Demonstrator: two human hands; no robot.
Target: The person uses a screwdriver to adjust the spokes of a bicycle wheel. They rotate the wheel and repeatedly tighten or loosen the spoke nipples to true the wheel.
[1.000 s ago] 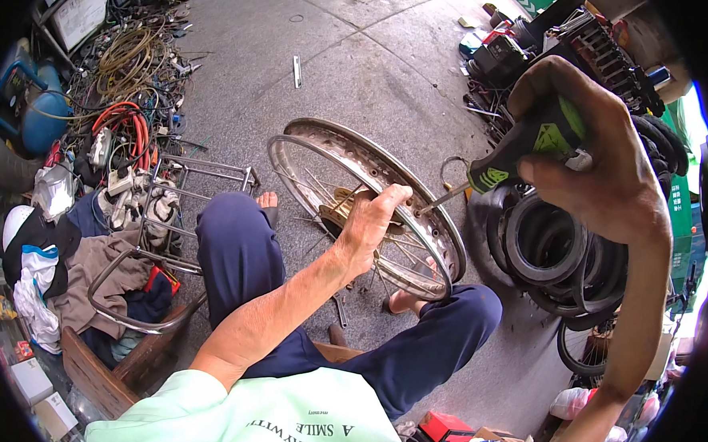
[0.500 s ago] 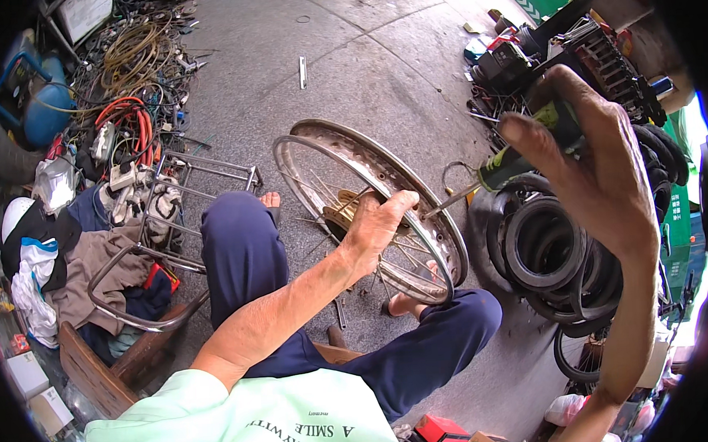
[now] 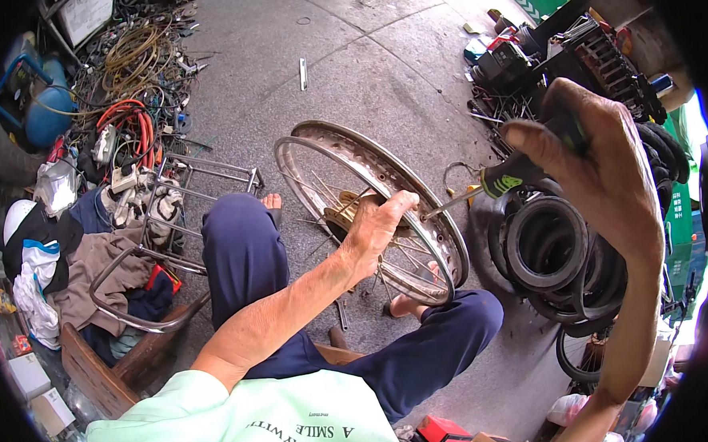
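A worn metal spoked wheel rim (image 3: 452, 244) leans between my knees, tilted, with thin spokes and a brass-coloured hub (image 3: 339, 214) inside it. My left hand (image 3: 377, 229) is closed on the wheel's near side, thumb over the rim edge; its fingertips are hidden behind. My right hand (image 3: 604, 176), raised at the right, is closed around a screwdriver (image 3: 505, 178) with a black and green handle. The screwdriver's shaft slants down to the left, and its tip meets the outer face of the rim. Part of the handle is hidden by the palm.
Stacked black tyres (image 3: 543, 239) stand right of the wheel. A metal tube frame (image 3: 202, 221) and piled clothes (image 3: 101, 274) are at the left, below heaped cables (image 3: 133, 60). A blue tank (image 3: 47, 101) stands far left. A small metal strip (image 3: 303, 74) lies on the floor.
The screwdriver's handle has turned about its length, showing a different green marking. My right hand has rotated and dropped slightly. The wheel and my left hand stay almost still.
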